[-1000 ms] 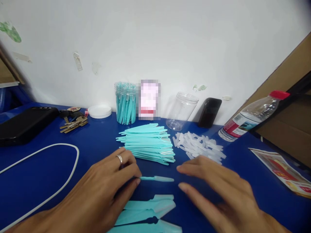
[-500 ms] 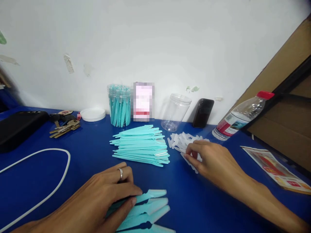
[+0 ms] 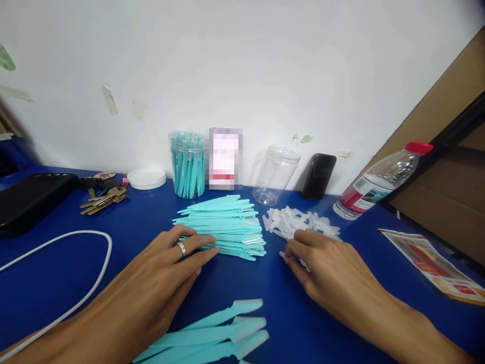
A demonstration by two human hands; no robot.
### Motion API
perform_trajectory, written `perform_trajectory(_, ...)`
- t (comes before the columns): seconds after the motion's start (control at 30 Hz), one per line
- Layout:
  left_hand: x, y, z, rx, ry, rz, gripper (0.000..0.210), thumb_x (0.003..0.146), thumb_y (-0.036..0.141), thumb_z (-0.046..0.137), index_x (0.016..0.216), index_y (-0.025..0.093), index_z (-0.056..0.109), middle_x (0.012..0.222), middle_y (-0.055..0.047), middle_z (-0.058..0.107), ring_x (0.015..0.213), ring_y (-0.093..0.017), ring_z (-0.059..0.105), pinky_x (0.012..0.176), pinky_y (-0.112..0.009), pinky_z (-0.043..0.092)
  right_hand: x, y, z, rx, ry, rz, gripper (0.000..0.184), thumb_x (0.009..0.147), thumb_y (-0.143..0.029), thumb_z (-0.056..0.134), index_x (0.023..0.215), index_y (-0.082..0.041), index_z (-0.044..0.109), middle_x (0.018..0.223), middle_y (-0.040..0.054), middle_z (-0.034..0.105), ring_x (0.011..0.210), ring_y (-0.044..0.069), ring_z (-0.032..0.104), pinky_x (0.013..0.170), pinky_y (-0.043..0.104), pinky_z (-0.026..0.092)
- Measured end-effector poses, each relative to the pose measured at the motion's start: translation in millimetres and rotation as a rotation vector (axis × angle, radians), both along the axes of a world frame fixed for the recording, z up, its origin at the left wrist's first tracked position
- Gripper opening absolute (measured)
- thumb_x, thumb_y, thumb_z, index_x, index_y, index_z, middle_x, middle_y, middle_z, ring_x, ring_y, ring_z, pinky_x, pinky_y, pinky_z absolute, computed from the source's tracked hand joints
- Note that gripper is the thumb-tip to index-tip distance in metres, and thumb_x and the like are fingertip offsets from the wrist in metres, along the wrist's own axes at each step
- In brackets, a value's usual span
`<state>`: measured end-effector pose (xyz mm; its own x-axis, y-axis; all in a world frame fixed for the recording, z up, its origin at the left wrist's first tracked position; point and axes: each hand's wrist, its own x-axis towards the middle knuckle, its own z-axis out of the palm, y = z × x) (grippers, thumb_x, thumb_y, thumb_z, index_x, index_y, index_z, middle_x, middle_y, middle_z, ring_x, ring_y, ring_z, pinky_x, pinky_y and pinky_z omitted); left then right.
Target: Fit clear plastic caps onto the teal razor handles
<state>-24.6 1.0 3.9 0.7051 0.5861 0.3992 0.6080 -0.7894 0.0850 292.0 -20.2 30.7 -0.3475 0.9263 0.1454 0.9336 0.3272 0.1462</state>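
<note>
My left hand (image 3: 170, 268), with a ring on one finger, reaches over the near edge of a pile of turquoise eyebrow razors (image 3: 223, 217). Its fingers are stretched out, the tips touching the razors. Closer to me, several more eyebrow razors (image 3: 231, 331) lie fanned out, blade ends pointing right, partly under my left forearm. My right hand (image 3: 322, 263) is closed, thumb and forefinger pinched round a small translucent blade cap (image 3: 282, 255) whose tip pokes out. Just beyond it spreads a heap of the same blade caps (image 3: 295, 220); my hand hides its near part.
Along the wall stand a clear jar full of razors (image 3: 187, 167), a blurred-out phone screen (image 3: 225, 159), a clear jar (image 3: 275, 177) and a black phone (image 3: 319, 177). A water bottle (image 3: 379, 182) and packet (image 3: 435, 268) are right; a white lid (image 3: 147, 178), keys (image 3: 104, 199) and cable (image 3: 108, 253) left.
My left hand has left the near fanned razors and moved forward onto the pile. My right hand has drawn slightly toward me from the heap of caps.
</note>
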Motion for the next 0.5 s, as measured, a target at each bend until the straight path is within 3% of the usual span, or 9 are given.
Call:
perform_trajectory(0.17, -2.7, 0.4, 0.2, 0.072, 0.1, -0.009, 0.05, 0.101, 0.013, 0.047, 0.142, 0.038, 0.061, 0.159, 0.004, 0.055, 0.14, -0.031, 0.048, 0.101, -0.049, 0.054, -0.4, -1.6, 1.0, -0.016, 0.003, -0.003, 0.021, 0.098, -0.015, 0.056, 0.084, -0.02, 0.071, 0.085, 0.0064, 0.071, 0.071, 0.026, 0.07, 0.057, 0.034, 0.033)
perform_trajectory(0.27, -1.7, 0.2, -2.3, 0.118, 0.166, -0.029, 0.061, 0.093, 0.003, 0.045, 0.145, 0.032, 0.06, 0.164, 0.004, 0.049, 0.145, -0.032, 0.043, 0.105, -0.049, 0.051, -0.8, -1.5, 0.8, -0.02, 0.005, -0.002, 0.021, 0.098, -0.014, 0.055, 0.084, -0.02, 0.07, 0.085, 0.0062, 0.071, 0.071, 0.026, 0.07, 0.058, 0.034, 0.032)
perform_trajectory(0.5, 1.1, 0.0, -5.9, 0.164, 0.203, -0.017, 0.073, 0.08, -0.004, 0.045, 0.145, 0.025, 0.061, 0.159, 0.001, 0.056, 0.14, -0.033, 0.048, 0.107, -0.051, 0.048, 0.9, -0.4, -4.4, 0.019, 0.031, 0.031, 0.021, 0.098, -0.016, 0.057, 0.081, -0.021, 0.068, 0.081, 0.0048, 0.07, 0.066, 0.025, 0.068, 0.057, 0.033, 0.03)
